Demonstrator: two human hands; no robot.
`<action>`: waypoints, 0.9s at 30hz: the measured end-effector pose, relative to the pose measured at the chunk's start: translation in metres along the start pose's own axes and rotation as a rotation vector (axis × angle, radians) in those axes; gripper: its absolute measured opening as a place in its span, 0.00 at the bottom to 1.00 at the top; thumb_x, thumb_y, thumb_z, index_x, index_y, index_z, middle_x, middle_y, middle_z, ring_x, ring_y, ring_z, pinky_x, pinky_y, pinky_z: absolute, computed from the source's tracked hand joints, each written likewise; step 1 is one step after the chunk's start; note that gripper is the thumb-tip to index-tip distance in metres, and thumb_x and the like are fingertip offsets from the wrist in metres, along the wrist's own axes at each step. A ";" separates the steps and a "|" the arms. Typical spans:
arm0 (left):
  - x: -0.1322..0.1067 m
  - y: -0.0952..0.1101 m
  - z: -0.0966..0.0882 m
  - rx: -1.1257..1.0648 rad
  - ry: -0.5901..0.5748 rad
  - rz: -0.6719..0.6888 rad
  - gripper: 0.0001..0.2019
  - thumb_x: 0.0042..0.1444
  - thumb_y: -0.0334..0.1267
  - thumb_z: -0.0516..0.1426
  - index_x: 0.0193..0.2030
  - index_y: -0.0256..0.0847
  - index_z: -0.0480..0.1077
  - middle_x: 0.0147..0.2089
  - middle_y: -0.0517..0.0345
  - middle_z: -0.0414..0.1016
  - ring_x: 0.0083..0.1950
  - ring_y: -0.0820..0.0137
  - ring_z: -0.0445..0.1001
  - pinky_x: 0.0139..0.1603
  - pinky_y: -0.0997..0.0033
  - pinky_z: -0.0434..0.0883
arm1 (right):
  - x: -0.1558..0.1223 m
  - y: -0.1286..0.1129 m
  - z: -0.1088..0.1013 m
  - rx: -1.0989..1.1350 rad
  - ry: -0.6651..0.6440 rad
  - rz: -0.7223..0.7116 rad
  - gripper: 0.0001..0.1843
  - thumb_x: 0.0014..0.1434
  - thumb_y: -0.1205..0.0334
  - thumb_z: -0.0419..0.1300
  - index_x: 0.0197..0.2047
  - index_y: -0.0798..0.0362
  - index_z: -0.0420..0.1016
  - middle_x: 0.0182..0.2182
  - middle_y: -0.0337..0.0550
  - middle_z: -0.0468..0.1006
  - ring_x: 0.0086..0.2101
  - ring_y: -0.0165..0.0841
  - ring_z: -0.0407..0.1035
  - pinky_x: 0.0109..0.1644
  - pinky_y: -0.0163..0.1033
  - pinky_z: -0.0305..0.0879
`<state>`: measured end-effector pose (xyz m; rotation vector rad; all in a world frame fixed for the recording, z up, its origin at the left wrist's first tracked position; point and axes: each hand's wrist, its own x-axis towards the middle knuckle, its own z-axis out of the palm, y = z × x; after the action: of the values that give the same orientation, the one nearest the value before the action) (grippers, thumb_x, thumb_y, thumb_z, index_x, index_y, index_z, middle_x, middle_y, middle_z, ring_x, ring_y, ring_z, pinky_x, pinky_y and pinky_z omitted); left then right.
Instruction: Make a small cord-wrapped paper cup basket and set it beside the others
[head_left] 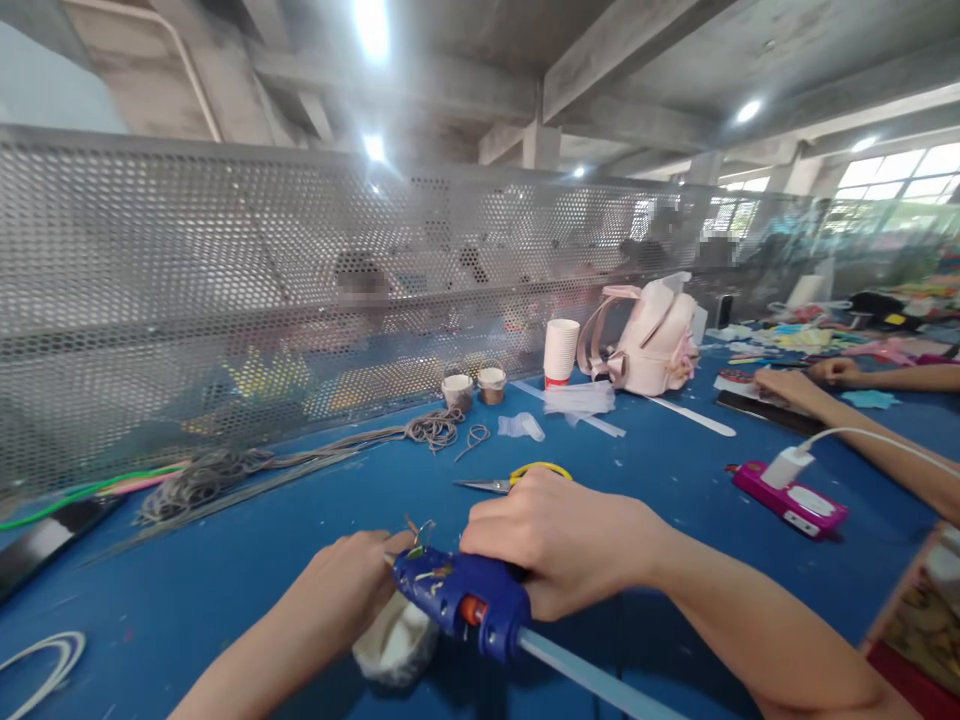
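My right hand (562, 540) is closed round a blue hot glue gun (465, 600), its nozzle pointing left and a clear glue stick (592, 680) sticking out behind. My left hand (352, 585) is closed on a small whitish object (397, 645) held under the nozzle on the blue table (300, 530). I cannot make out what the whitish thing is. Yellow-handled scissors (517, 478) lie just beyond my right hand.
A perforated metal screen (225, 290) runs along the table's far edge. Grey cord bundles (300, 455), paper cups (561, 352), two small cups (474, 386), a pink bag (652, 340) and a pink power strip (791, 498) lie about. Another person's arms (862, 420) rest at right.
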<state>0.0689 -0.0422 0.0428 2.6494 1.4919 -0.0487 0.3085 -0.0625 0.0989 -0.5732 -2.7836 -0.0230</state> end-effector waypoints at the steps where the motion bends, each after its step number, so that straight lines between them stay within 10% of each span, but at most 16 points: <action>1: 0.000 -0.002 0.001 -0.019 0.006 -0.008 0.13 0.54 0.29 0.48 0.35 0.45 0.73 0.35 0.53 0.79 0.37 0.61 0.78 0.33 0.69 0.67 | 0.000 0.001 0.000 -0.002 -0.005 0.006 0.02 0.53 0.64 0.54 0.30 0.53 0.64 0.27 0.35 0.71 0.24 0.25 0.56 0.23 0.34 0.44; 14: -0.027 -0.007 -0.042 -0.543 0.138 -0.213 0.23 0.53 0.52 0.52 0.50 0.42 0.69 0.50 0.53 0.75 0.44 0.66 0.73 0.42 0.69 0.70 | -0.009 0.011 -0.013 0.146 0.015 0.030 0.03 0.56 0.69 0.53 0.32 0.55 0.67 0.27 0.39 0.70 0.26 0.27 0.59 0.29 0.33 0.49; 21: -0.024 -0.014 -0.039 -0.723 0.333 -0.313 0.15 0.54 0.47 0.49 0.29 0.39 0.68 0.25 0.60 0.70 0.26 0.73 0.68 0.31 0.72 0.67 | -0.010 0.013 -0.013 0.175 -0.015 0.058 0.05 0.58 0.69 0.52 0.30 0.54 0.66 0.26 0.38 0.68 0.25 0.27 0.59 0.28 0.33 0.48; 27: -0.018 -0.015 -0.023 -0.648 0.227 -0.327 0.13 0.52 0.46 0.51 0.29 0.39 0.69 0.24 0.60 0.71 0.25 0.72 0.67 0.28 0.72 0.65 | -0.009 0.017 -0.010 0.149 -0.052 0.087 0.06 0.59 0.70 0.51 0.30 0.54 0.65 0.26 0.39 0.67 0.25 0.28 0.59 0.29 0.34 0.49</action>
<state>0.0459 -0.0475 0.0657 1.9331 1.6330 0.6178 0.3264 -0.0507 0.1055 -0.6644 -2.7765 0.2191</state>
